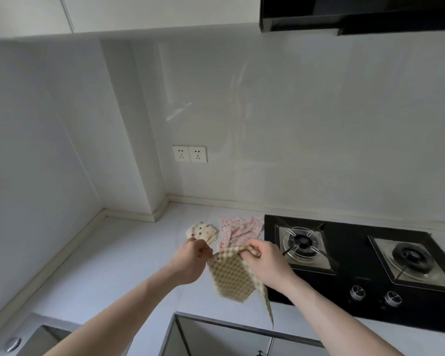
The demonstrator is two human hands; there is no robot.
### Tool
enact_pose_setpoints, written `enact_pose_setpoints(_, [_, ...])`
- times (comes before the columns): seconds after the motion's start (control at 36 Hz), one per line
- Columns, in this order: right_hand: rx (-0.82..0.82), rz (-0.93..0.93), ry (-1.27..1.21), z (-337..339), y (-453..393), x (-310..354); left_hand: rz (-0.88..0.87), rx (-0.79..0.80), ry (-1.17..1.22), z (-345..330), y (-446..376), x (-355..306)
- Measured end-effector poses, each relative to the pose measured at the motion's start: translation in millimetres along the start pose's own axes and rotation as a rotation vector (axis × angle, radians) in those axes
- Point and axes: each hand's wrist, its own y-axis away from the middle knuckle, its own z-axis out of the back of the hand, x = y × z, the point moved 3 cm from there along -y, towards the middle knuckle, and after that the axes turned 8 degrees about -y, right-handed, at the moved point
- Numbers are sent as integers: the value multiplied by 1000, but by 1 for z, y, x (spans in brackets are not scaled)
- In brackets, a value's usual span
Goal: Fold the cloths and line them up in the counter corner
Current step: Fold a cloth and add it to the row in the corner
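Observation:
A tan checked cloth (pixel 231 274) hangs in the air above the white counter (pixel 129 255), held up by both hands. My left hand (pixel 189 262) pinches its upper left corner. My right hand (pixel 263 263) grips the upper right edge, fingers curled over the fabric. Behind the hands, a small folded cream cloth with coloured dots (pixel 203 231) lies on the counter. Beside it, to the right, a pink dotted cloth (pixel 240 229) lies unfolded and rumpled against the stove's edge.
A black two-burner gas stove (pixel 355 263) takes up the counter's right side, knobs at its front. A sink (pixel 36 337) sits at the lower left. Two wall sockets (pixel 190 154) are above the counter corner (pixel 165 204). A range hood (pixel 357 14) hangs overhead.

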Motion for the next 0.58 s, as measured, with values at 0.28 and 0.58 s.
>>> enact_pose_setpoints(0.28, [-42, -62, -15, 2, -37, -36, 51, -10, 378, -18, -41, 38])
enact_pose_setpoints(0.58, [-170, 151, 4, 11, -81, -69, -312, -176, 404, -34, -86, 51])
